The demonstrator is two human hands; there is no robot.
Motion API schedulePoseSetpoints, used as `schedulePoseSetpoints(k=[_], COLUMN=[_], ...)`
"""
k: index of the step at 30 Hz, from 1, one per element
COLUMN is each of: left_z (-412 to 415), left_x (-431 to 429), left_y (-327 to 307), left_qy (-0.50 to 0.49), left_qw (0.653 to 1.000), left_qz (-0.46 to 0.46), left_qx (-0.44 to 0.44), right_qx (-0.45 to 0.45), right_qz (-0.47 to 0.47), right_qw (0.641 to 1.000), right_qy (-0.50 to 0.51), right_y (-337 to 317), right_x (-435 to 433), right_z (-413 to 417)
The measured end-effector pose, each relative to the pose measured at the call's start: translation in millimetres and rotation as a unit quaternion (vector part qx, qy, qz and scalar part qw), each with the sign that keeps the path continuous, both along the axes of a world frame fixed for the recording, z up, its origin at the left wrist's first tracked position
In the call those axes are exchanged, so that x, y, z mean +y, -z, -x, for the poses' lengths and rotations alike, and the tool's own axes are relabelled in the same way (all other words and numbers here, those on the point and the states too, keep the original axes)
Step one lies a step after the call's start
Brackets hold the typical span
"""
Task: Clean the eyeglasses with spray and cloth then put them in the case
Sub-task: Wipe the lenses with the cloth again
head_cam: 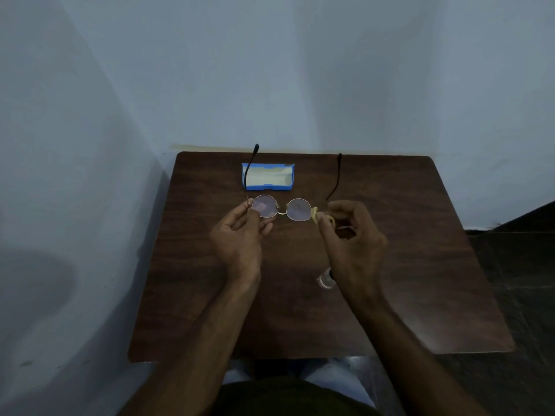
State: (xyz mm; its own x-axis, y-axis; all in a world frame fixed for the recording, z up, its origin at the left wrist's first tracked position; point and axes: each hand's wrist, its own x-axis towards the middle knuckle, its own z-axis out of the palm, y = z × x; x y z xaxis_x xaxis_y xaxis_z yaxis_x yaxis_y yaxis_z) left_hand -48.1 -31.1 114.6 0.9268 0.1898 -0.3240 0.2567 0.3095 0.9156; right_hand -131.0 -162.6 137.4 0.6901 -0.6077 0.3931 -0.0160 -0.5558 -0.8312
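Sitting against pale blue walls (270,70) in a dim corner, dark wooden table (210,295) spread beneath. Blue case (267,177) lying open at twelve o'clock, probably ready to take the glasses. Left hand (240,232) pinched on the glasses (280,208) at the nine o'clock hinge, likely steadying them above the table, arms pointing away. Right hand (351,235) clamped on a yellow cloth (322,219) against the three o'clock lens rim, apparently wiping. Spray bottle (326,279) half hidden at five o'clock.
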Motion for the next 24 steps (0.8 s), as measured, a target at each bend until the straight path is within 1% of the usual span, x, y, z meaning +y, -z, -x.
schedulePoseSetpoints(k=[3, 6, 9, 11, 13, 19, 24], left_z=[2, 2, 5, 12, 20, 23, 24], left_x=[-3, -4, -3, -4, -7, -19, -29], left_y=[-1, -1, 0, 1, 1, 2, 3], left_qy=[0.001, 0.006, 0.035, 0.08, 0.121, 0.162, 0.174], left_qw=[1.0, 1.0, 0.997, 0.99, 0.983, 0.979, 0.979], left_qz=[-0.004, 0.003, 0.069, 0.116, 0.135, 0.126, 0.103], left_qx=[0.001, -0.009, -0.01, -0.004, 0.003, -0.001, -0.004], right_qx=[0.044, 0.037, 0.015, 0.013, 0.016, 0.023, 0.043], right_qz=[-0.041, -0.031, -0.028, -0.016, -0.005, 0.011, -0.01], right_qw=[0.998, 0.998, 0.998, 0.999, 0.999, 0.998, 0.998], right_qy=[-0.014, -0.045, -0.049, -0.045, -0.046, -0.049, -0.048], right_y=[0, 0, -1, -2, -2, -4, -4], right_x=[-6, -10, -13, -15, -18, -29, -36], right_z=[-5, -7, -8, -9, -10, -13, -13])
